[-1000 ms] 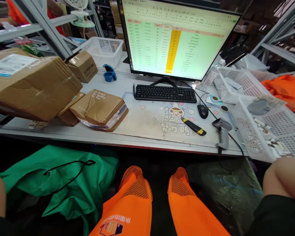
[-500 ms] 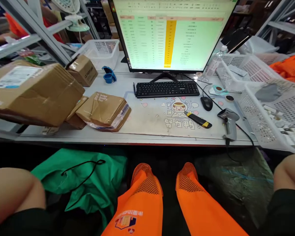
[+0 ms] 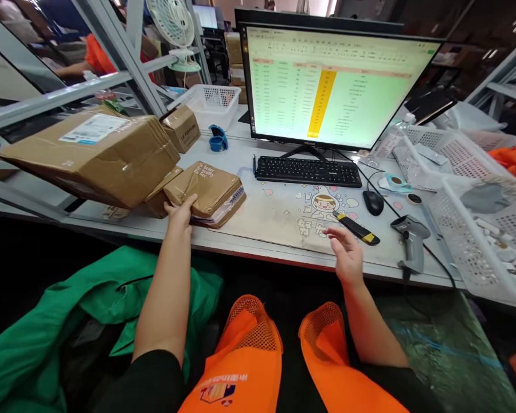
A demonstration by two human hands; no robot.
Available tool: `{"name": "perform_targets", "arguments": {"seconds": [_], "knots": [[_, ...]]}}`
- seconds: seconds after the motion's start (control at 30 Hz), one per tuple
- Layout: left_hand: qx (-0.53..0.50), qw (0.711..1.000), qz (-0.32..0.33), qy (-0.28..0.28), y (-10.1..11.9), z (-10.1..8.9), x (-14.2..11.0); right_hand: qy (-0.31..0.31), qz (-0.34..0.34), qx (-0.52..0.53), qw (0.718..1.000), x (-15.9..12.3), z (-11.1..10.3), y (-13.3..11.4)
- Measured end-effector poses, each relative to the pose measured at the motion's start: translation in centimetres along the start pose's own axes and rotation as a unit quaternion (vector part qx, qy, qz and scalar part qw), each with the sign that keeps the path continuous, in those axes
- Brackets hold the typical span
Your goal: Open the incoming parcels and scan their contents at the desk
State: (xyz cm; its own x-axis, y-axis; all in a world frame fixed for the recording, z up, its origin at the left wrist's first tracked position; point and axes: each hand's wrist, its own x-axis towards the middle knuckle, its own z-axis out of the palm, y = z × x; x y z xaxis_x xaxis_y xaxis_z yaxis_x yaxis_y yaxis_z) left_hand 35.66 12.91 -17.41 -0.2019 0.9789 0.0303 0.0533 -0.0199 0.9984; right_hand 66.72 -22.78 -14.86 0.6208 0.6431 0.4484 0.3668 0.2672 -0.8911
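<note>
My left hand (image 3: 179,217) grips the near left corner of a flat, creased cardboard box (image 3: 210,186), its thumb on top. White printing shows on the box's top, and a whitish strip runs along its side. My right hand (image 3: 347,255) is held over the desk's front edge, fingers apart and empty. Close beyond it lies a black and yellow utility knife (image 3: 356,228) on the printed desk mat (image 3: 279,215). A grey barcode scanner (image 3: 413,241) rests to the right of that hand.
A large cardboard box (image 3: 98,158) and a small one (image 3: 181,129) stand at the left. The monitor (image 3: 339,86), keyboard (image 3: 307,171) and mouse (image 3: 373,202) sit behind the mat. White plastic baskets (image 3: 477,241) line the right. Green cloth (image 3: 112,287) hangs below the desk.
Both arms have come forward over the desk. My left hand has taken hold of the flat cardboard box, and my right hand has come near the utility knife. The view has tilted up and left.
</note>
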Motion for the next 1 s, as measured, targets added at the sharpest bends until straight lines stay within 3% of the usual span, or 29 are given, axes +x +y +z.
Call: {"name": "perform_targets", "arguments": {"seconds": [0.13,0.27,0.37,0.47,0.57,0.67,0.77,0.87,0.93,1.0], "knots": [[-0.028,1.0,0.005,0.007,-0.2,1.3,-1.2,-0.012,0.069,0.014,0.997,-1.6,1.9,2.3],[-0.048,0.997,0.051,-0.022,-0.7,1.7,-3.4,-0.017,0.059,0.013,0.998,-2.1,0.7,2.2],[-0.069,0.996,0.017,-0.046,-1.3,2.2,-5.2,-0.009,0.053,0.014,0.998,-1.2,0.8,1.7],[-0.079,0.994,-0.016,-0.073,-1.8,3.0,-7.1,-0.073,0.082,0.012,0.994,1.0,3.9,1.5],[-0.082,0.99,-0.022,-0.113,-1.6,3.8,-9.6,-0.196,0.12,0.006,0.973,3.7,8.5,1.7],[-0.087,0.981,0.023,-0.173,-0.6,3.6,-12.0,-0.237,0.139,0.022,0.961,4.8,10.5,1.4],[-0.082,0.96,0.17,-0.209,1.3,1.7,-13.8,-0.213,0.122,0.07,0.967,3.9,8.8,0.4],[-0.056,0.942,0.282,-0.176,3.7,0.0,-15.7,-0.207,0.149,0.19,0.948,2.9,6.0,-0.5],[-0.061,0.939,0.281,-0.19,5.0,0.1,-17.3,-0.194,0.204,0.276,0.919,2.6,4.9,-0.7],[-0.095,0.939,0.233,-0.233,5.8,1.4,-18.9,-0.164,0.251,0.314,0.901,2.6,4.6,-0.5]]}}
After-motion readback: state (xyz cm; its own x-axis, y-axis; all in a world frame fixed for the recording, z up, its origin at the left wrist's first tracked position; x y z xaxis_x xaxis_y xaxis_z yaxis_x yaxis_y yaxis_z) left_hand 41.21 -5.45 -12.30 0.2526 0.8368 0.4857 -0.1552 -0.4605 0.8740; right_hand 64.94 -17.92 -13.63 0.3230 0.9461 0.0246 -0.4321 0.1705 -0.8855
